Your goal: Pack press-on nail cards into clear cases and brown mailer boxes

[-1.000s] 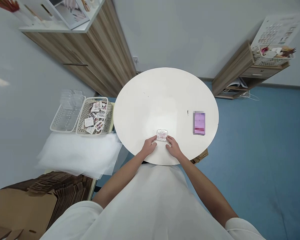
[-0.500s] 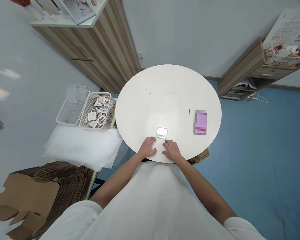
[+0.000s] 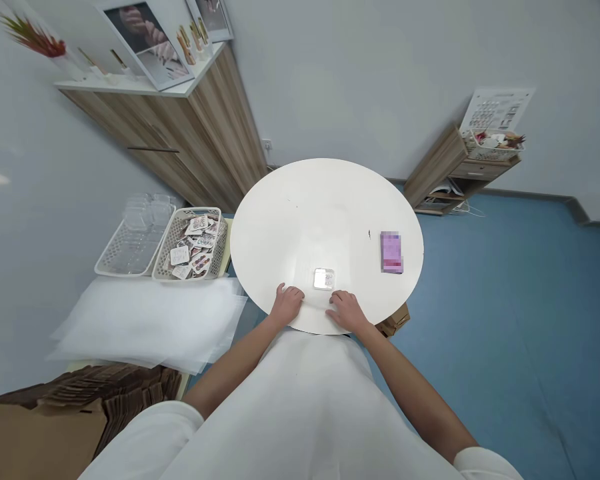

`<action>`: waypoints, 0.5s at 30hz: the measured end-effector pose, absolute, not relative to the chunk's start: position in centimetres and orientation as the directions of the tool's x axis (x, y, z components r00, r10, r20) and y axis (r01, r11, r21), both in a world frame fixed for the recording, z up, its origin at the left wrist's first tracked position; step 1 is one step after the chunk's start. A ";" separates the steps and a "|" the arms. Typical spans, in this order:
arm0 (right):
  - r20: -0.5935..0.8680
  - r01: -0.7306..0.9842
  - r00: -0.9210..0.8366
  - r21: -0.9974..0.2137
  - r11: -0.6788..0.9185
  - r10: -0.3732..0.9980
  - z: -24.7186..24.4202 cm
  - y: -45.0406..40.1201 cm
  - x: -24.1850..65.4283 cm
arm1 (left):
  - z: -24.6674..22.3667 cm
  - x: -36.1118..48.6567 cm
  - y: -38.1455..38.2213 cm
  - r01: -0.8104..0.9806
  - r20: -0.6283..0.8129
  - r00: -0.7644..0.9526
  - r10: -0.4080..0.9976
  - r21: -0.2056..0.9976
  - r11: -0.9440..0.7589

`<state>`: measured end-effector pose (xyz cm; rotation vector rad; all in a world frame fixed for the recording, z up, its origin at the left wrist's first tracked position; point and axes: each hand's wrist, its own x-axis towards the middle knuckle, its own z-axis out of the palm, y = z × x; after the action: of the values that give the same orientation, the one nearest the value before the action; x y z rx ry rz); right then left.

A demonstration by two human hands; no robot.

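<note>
A small clear square case [image 3: 324,279] lies flat near the front edge of the white oval table [image 3: 320,193], with a few small shapes showing inside it. My left hand [image 3: 287,305] rests on the tabletop to the left of the case and a little nearer me, fingers apart, not touching it. My right hand [image 3: 347,310] is at the case's lower right corner, fingers curved and parted, with the fingertips very close to it; whether they touch I cannot tell. Neither hand holds anything. A purple pack [image 3: 392,252], partly pixelated, lies farther right on the table.
Left of the table stand a white basket [image 3: 219,250] of printed cards and a white basket [image 3: 111,257] with clear plastic boxes. Translucent sheets [image 3: 145,320] and folded cardboard [image 3: 40,433] lie below them. A wooden cabinet [image 3: 200,147] stands behind; a small shelf [image 3: 437,163] is at right.
My left hand has slid left, away from the case, and turned. My right hand stays by the case's lower right corner. The view has tilted upward, showing more of the cabinet top.
</note>
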<state>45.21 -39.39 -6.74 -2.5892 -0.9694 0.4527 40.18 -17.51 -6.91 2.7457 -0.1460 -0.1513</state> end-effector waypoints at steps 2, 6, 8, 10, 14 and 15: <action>-0.148 0.569 0.725 -0.422 -0.706 0.673 -6.6 -39.8 44.4 | -6.8 39.9 -16.6 -0.121 -0.069 0.985 -0.161 0.398 -0.909; -0.201 0.451 0.774 -0.491 -0.745 0.601 -7.0 -40.6 43.4 | -6.9 39.1 -15.0 -0.204 -0.066 0.963 -0.262 0.456 -0.866; -0.247 0.326 0.813 -0.557 -0.764 0.527 -7.1 -40.7 43.4 | -7.1 39.1 -14.1 -0.176 -0.067 0.967 -0.246 0.522 -0.835; -0.280 0.198 0.851 -0.612 -0.765 0.444 -7.0 -40.5 43.8 | -7.5 39.4 -13.3 -0.065 -0.094 0.984 -0.153 0.608 -0.791; -0.308 0.021 0.899 -0.679 -0.733 0.311 -6.5 -39.6 45.2 | -8.2 41.2 -12.3 0.150 -0.184 0.983 0.012 0.756 -0.637; -0.309 -0.006 0.907 -0.686 -0.727 0.285 -6.4 -39.3 45.6 | -8.4 41.7 -12.2 0.177 -0.198 0.980 0.033 0.774 -0.608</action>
<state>45.58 -39.32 -6.42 -2.3375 -0.1983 0.5182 41.74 -12.25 -8.39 2.2185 0.1463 -0.2042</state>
